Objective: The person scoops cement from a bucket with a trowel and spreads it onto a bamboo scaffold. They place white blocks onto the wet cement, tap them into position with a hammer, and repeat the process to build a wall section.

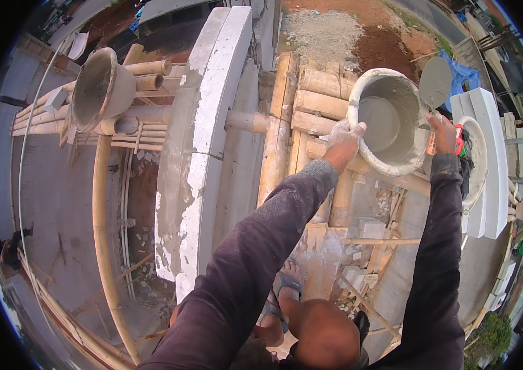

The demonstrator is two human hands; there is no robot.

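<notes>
A round, mortar-crusted bucket (360,148) stands at the right on the bamboo scaffold, with grey wet mortar (385,121) in its bottom. My left hand (343,143) is closed on its near left rim, thumb over the edge. On the other side of the bucket, my right hand (441,134) wraps round the handle of a trowel. The trowel's rounded, mortar-coated blade (435,82) points up and away, just beyond the bucket's right rim. Whether the right fingers also touch that rim, I cannot tell.
A block wall (213,123), smeared with mortar, rises left of me. Past it, another bucket (113,92) sits on bamboo poles. White blocks (483,160) and a second pail (475,154) with red and dark items stand right. I am on a plank (320,259) above rubble.
</notes>
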